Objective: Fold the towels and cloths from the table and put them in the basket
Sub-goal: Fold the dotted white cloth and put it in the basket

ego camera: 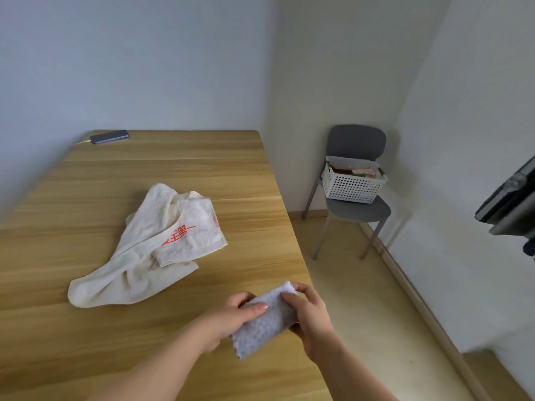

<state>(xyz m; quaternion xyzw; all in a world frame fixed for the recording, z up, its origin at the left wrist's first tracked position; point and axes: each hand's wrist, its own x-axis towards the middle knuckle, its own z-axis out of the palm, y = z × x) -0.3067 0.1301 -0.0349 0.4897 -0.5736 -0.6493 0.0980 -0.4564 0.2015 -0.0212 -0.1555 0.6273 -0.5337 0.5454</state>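
At two o'clock your white perforated plastic basket [351,191] holds coloured cloths [363,171], while your left hand [234,316] and right hand [312,316] pinch a folded, nubbly lilac cloth [267,325].

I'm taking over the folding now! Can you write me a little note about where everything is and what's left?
Left hand and right hand both hold the small pale-lilac textured cloth, which looks folded, above the wooden table.
White perforated plastic basket sits on the grey chair beside the table, some cloths already inside.
Left: put this cloth in the basket, then fold the crumpled white towel with red lettering and add it.
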